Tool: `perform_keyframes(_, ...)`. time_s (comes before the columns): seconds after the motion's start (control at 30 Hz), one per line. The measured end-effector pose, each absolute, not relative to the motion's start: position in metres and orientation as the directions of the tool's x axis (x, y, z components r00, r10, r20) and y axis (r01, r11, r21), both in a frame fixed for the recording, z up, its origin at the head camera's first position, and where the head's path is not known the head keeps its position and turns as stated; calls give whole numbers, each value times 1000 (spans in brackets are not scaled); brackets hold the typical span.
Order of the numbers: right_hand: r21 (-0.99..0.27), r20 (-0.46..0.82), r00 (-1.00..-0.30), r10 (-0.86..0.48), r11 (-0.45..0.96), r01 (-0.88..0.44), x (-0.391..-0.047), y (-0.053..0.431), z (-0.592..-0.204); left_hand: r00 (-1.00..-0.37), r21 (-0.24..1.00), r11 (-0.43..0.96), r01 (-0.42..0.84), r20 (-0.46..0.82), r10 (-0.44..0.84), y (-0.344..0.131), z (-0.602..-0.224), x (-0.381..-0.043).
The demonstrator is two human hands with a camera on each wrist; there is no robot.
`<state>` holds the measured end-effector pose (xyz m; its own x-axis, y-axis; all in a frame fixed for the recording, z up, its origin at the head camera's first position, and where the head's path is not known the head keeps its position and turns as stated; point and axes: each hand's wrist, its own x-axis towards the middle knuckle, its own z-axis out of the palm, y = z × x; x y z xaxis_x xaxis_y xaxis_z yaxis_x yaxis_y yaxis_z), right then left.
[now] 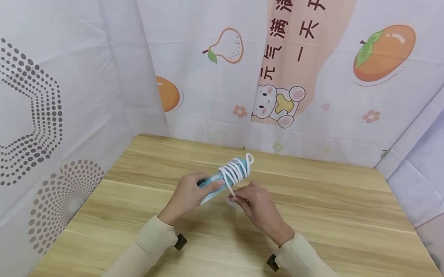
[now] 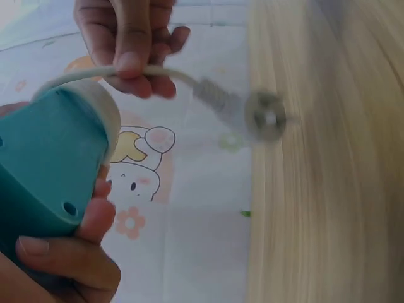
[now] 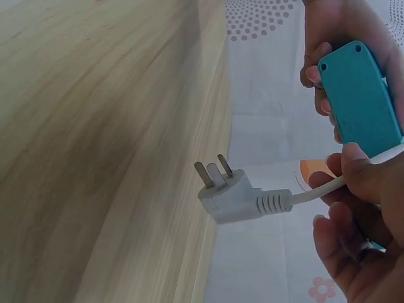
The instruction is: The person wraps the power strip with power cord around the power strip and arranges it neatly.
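Observation:
A teal power strip (image 3: 360, 101) is held above the table, tilted up to the right, with a white cord (image 1: 233, 171) wound several times around its far end. My left hand (image 1: 191, 193) grips the strip by its near end, thumb along the side. With thumb and fingers my right hand (image 1: 257, 207) pinches the cord's free length, just short of the plug. The white three-pin plug (image 3: 233, 196) dangles past the fingertips, its metal prongs exposed. One small loop of cord sticks out beyond the strip's far end in the head view.
Beneath both hands lies a wood-grain table (image 1: 344, 227). Printed white curtains (image 1: 211, 86) hang behind its back edge and along the left side. A dark wrist mount (image 1: 180, 242) shows under the left cuff, another (image 1: 273, 262) under the right.

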<state>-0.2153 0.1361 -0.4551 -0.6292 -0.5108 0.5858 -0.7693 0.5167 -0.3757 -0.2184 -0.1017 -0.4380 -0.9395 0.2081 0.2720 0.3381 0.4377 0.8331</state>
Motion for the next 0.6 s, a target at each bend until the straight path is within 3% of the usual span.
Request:
perform_keyframes(0.33, -419, 577, -638, -510, 485, -767, -216, 134, -452, -944, 919, 313, 238, 143, 296, -102, -439, -218)
perform_keyframes(0.6, -450, 556, -652, -516, 473, -758, -217, 137, -447, -912, 992, 103, 79, 30, 409, -106, -440, -219)
